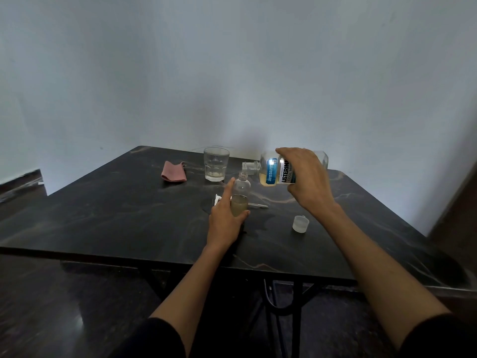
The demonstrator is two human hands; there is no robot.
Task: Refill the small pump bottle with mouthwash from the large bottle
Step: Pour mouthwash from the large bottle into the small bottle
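Steadying the small pump bottle on the table w/ my left hand, fingers wrapped round it. Right hand clamped the large bottle, tipped, mouth just above the neck. Mid-pour, approx a third full; next needs careful tilt.

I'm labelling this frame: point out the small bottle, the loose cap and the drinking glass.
small bottle (243, 186): head view, clear upper body.
loose cap (300, 224): head view, side wall.
drinking glass (216, 161): head view, front wall.
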